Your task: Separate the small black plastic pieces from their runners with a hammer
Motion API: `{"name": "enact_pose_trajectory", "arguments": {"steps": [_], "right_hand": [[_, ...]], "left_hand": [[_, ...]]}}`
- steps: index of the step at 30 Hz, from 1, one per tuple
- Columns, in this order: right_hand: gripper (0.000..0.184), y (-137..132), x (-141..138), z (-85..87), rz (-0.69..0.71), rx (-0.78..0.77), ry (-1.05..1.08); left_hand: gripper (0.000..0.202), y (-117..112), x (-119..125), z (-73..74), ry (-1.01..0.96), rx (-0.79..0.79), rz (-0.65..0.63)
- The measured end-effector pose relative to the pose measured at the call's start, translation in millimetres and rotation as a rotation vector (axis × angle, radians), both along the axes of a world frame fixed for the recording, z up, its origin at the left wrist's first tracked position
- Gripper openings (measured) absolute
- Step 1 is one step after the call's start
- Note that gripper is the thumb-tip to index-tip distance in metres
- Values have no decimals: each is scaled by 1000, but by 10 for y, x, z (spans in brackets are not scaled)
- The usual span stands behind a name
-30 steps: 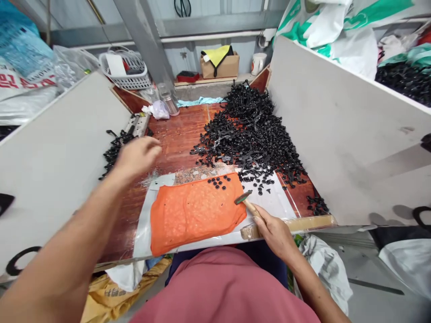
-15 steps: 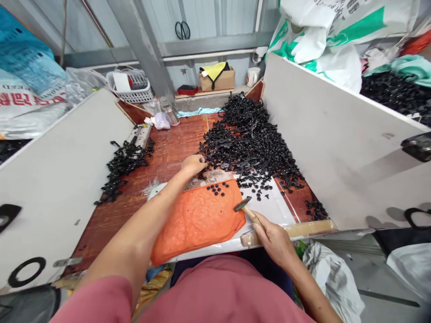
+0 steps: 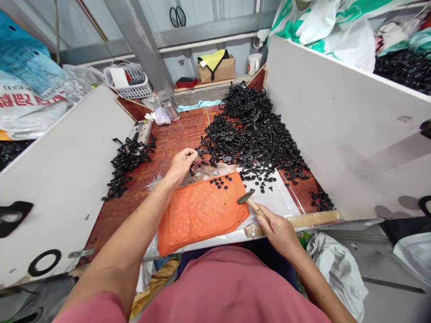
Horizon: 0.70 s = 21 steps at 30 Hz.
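Observation:
My left hand [image 3: 183, 162] is closed in a pinch just left of the big heap of small black parts [image 3: 252, 130]. Black bits show at its fingertips and just below them, so it seems to grip a small black part whose shape is partly hidden. The fingers of my right hand [image 3: 279, 228] are wrapped round the wooden handle of a hammer [image 3: 257, 208]. The hammer's greenish head hovers at or rests on the right edge of an orange cloth pad [image 3: 198, 215]; I cannot tell which. Several round black pieces [image 3: 220, 182] lie in rows on the pad's top right corner.
White boards [image 3: 336, 134] wall the bench on both sides. A smaller pile of black parts [image 3: 129, 159] lies at left. At the back are a glass jar [image 3: 170, 107], a white basket [image 3: 131, 92], a cardboard box [image 3: 220, 69] and a mug [image 3: 254, 64].
My left hand has drawn back to the left from the heap's edge, with black bits now showing at its fingertips. My right hand still holds the hammer. The whole view has shifted slightly.

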State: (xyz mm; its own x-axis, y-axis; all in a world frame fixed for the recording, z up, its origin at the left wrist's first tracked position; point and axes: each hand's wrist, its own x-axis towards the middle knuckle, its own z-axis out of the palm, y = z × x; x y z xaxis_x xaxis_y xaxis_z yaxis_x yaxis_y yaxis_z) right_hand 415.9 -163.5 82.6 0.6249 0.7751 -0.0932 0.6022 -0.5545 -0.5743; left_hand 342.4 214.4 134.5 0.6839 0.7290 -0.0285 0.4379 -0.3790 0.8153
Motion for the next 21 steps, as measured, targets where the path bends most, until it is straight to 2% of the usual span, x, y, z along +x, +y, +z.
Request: {"name": "enact_pose_trajectory", "arguments": {"steps": [2,8,13,17,21], "right_hand": [[45,-1,0,0,1,2,-2],[45,-11,3,-35,-3,-5,-1],[44,-9,-6,-33,-8,-14,-28],[44,1,-21,-18,-15,-8,-67],[44,0,-23,-38,-21,-21,-67]], "left_hand": [[23,-112,-152,-39,28,-40,-71],[17,-449,-531,-250,258,152,-204],[21,-562,-657,-147,504,340,-351],[26,-592,-625,-72,582,384,-323],[29,-598,-531,-105,564,369,-261]]}}
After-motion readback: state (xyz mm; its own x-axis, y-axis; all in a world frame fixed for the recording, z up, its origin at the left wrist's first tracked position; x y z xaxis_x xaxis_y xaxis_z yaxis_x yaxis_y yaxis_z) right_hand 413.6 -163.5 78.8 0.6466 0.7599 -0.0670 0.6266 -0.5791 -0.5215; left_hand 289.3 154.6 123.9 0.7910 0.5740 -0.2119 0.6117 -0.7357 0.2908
